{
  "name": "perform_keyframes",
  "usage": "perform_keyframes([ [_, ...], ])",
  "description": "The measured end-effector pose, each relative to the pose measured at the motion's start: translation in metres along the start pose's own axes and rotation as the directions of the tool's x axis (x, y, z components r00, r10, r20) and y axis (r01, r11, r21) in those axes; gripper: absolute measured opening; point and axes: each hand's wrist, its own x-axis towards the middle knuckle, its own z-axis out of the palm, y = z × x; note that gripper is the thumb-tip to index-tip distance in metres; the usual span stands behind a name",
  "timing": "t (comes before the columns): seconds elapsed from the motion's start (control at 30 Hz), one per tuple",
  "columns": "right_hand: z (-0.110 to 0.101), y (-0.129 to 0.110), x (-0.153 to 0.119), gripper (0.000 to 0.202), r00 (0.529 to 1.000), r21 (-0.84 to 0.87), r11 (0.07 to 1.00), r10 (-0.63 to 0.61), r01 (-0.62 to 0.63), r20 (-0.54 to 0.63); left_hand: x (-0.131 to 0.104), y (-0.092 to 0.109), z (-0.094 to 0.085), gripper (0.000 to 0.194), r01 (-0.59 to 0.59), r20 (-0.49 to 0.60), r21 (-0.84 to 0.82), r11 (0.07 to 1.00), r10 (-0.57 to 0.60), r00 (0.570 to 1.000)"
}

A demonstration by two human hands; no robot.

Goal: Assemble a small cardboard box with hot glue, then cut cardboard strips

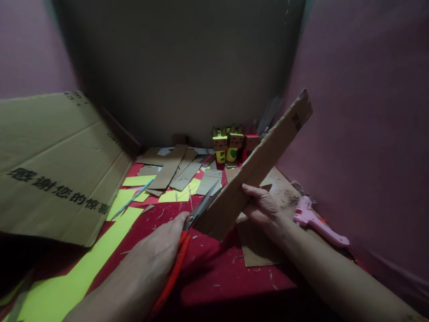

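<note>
My left hand (164, 241) is closed round the red handles of a pair of scissors (181, 252). The blades are parted and point up and away, lying along the left edge of a long cardboard strip (261, 165). My right hand (263, 205) grips that strip near its lower middle, thumb on the face towards me and fingers behind. The strip slants up to the right, raised over the red tabletop. Whether the blades are biting into the cardboard, I cannot tell. Behind and below my right hand lies a flat cardboard piece (256, 248).
A large printed cardboard sheet (56, 170) stands at left above yellow paper (110, 250). Cardboard offcuts (170, 167) and a blue-striped stick (134, 197) lie farther back. Small yellow and red box-headed figures (231, 145) stand at the back. A pink glue gun (318, 221) lies right.
</note>
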Motion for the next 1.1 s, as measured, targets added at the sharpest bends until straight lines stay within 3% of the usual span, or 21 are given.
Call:
perform_keyframes([
  [0.17,0.002,-0.001,-0.001,0.03,1.0,0.006,1.0,0.027,-0.027,-0.016,0.006,0.022,-0.01,0.039,-0.052,0.131,0.029,0.998,0.048,0.99],
  [0.43,0.002,0.0,-0.001,0.032,1.0,0.0,1.0,0.014,-0.014,-0.011,0.005,0.006,0.004,0.047,-0.097,0.184,0.348,0.932,0.033,0.982],
  [0.7,0.0,0.002,0.0,0.031,1.0,0.015,1.0,0.011,-0.011,-0.006,0.009,0.008,0.002,0.045,-0.124,0.255,0.422,0.898,0.014,0.967],
  [0.97,0.0,0.002,0.0,0.034,1.0,0.021,1.0,-0.001,0.002,-0.029,0.002,-0.006,0.016,0.032,-0.205,0.032,0.352,0.913,0.207,0.978],
  [1.1,0.001,0.0,-0.001,0.031,0.999,0.026,1.0,-0.002,0.003,-0.039,0.01,-0.013,0.01,0.033,-0.051,-0.119,0.152,0.987,0.07,0.99],
])
